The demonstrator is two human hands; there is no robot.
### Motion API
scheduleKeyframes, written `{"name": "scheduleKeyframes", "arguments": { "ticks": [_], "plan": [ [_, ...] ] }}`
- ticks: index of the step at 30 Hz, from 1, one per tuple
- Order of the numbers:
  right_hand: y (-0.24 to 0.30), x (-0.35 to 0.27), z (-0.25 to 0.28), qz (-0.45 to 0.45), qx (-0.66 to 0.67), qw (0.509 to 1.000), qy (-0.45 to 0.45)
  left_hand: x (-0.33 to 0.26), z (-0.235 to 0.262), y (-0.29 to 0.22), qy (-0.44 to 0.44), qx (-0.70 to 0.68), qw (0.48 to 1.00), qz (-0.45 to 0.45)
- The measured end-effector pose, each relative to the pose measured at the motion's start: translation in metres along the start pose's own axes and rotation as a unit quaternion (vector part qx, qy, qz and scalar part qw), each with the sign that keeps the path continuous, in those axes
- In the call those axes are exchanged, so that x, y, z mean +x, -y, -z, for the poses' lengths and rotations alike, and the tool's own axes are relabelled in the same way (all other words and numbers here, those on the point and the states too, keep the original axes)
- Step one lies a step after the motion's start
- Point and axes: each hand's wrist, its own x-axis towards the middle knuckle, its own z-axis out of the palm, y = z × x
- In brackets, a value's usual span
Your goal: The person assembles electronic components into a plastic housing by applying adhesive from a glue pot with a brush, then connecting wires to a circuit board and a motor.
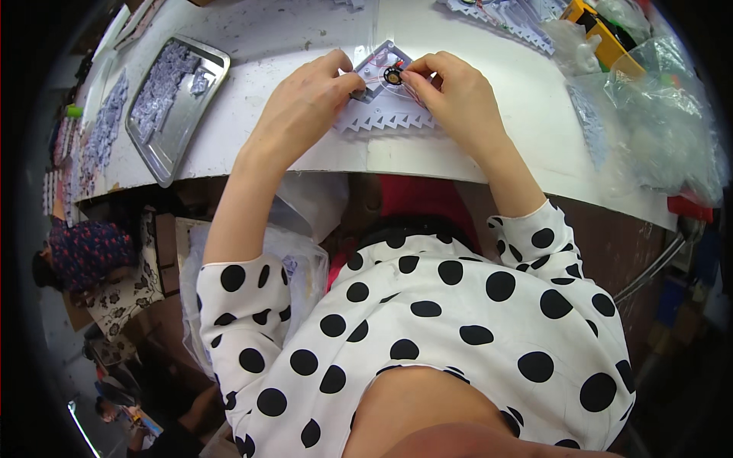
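Note:
My right hand (464, 95) pinches the rim of a small round speaker (393, 75), black with a brass-coloured centre. Thin wires run from it over a grey plastic housing (388, 47), which is turned cornerwise on the table. My left hand (309, 95) is closed at the left corner of that housing, thumb and fingers together; a small dark grey bit shows by the fingertips, but whether they grip it or the housing is hidden. Just in front of the housing lies a row of pale grey plastic pieces with a saw-tooth edge (393, 122).
On the left stands a metal tray (182, 156) heaped with small grey parts, with more parts (107, 126) beyond it. At right are clear plastic bags (657, 114) and a yellow-and-black box (603, 38). More toothed pieces (504, 19) lie at the back. Another person (88, 252) sits far left.

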Motion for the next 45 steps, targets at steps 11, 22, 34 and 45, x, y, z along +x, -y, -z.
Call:
{"name": "scheduleKeyframes", "arguments": {
  "ticks": [11, 22, 34, 45],
  "plan": [
    [0.005, -0.002, -0.002, -0.005, 0.057, 0.998, -0.015, 0.015, 0.026, 0.006, 0.133, 0.023, 0.991, -0.028],
    [0.004, -0.005, 0.002, 0.012, 0.042, 0.999, -0.024, 0.019, 0.024, 0.014, 0.102, 0.049, 0.989, -0.099],
    [0.002, -0.005, 0.000, 0.017, 0.064, 0.997, -0.030, 0.019, 0.027, 0.012, 0.096, 0.031, 0.982, -0.161],
    [0.000, -0.006, -0.003, 0.026, 0.050, 0.998, -0.034, 0.023, 0.030, 0.006, 0.086, 0.044, 0.977, -0.192]
  ]
}}
